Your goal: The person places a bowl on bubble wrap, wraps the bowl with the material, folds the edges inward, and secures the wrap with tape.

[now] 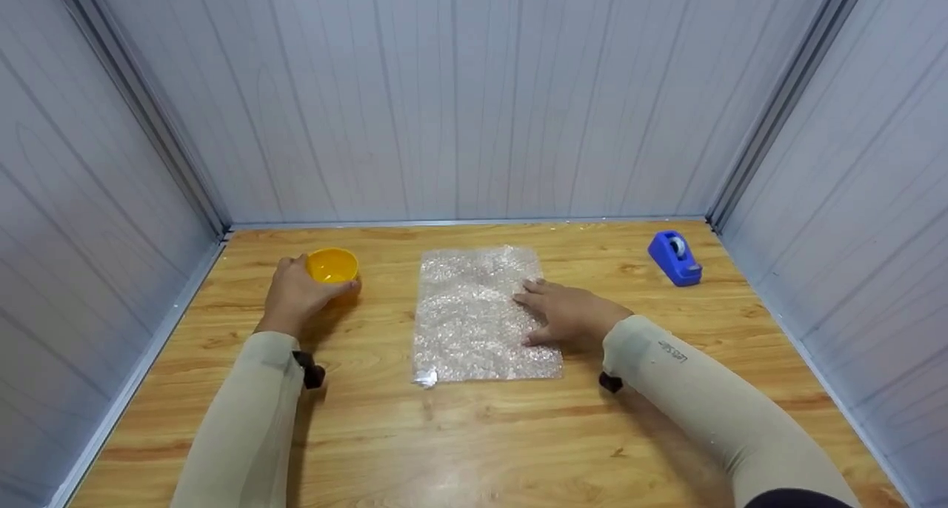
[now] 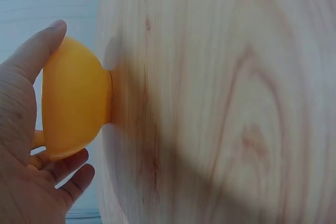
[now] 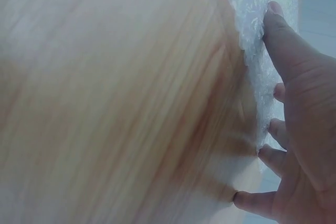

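Centrally, one rectangular sheet of clear, bubbled plastic wrap [image 1: 466, 315] lay flat on the wood-grained tabletop [image 1: 355, 449], its surface puckered and glossy. To its left stood one smooth, round-rimmed yellow bowl [image 1: 332, 266], its narrower foot touching the tabletop; the left hand [image 1: 293, 295] gripped it between thumb and fingers. The right hand [image 1: 572, 314], its fingers extended and spread, rested on the sheet's right side. One blue, wedge-shaped tape dispenser [image 1: 672, 260], fitted with one roll of tape [image 1: 677, 246], stood farther right, well apart from both hands.
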Demonstrator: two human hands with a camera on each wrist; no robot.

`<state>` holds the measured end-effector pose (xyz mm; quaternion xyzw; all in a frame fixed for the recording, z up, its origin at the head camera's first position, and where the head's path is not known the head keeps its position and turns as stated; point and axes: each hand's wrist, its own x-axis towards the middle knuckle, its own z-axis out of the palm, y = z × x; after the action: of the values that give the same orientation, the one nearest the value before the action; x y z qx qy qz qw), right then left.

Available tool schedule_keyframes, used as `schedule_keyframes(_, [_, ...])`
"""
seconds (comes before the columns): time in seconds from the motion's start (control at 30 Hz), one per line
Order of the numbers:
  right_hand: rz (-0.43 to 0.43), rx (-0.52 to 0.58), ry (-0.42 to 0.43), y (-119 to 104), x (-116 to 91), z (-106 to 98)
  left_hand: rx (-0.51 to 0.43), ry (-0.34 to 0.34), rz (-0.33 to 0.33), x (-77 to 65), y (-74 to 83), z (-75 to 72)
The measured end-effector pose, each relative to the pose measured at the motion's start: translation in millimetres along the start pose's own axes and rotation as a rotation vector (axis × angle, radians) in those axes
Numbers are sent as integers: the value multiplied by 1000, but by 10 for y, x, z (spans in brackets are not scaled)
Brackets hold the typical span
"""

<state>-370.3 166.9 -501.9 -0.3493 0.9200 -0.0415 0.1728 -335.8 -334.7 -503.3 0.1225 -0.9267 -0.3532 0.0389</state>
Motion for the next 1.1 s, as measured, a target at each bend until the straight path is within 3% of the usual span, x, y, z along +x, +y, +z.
schedule_keyframes(0.2, [0, 2, -2, -15, -22, -20, -29, 0, 39, -43, 126, 66])
schedule_keyframes(0.43, [3, 26, 21, -32, -27, -5, -72, -37, 94, -100, 395, 224])
schedule_keyframes(0.93, [24, 26, 19, 8, -15, -12, -108, -131, 344, -328, 1088, 781])
schedule_keyframes(1.1, [28, 32, 13, 48, 13, -10, -79, -156, 362, -377, 1256, 953])
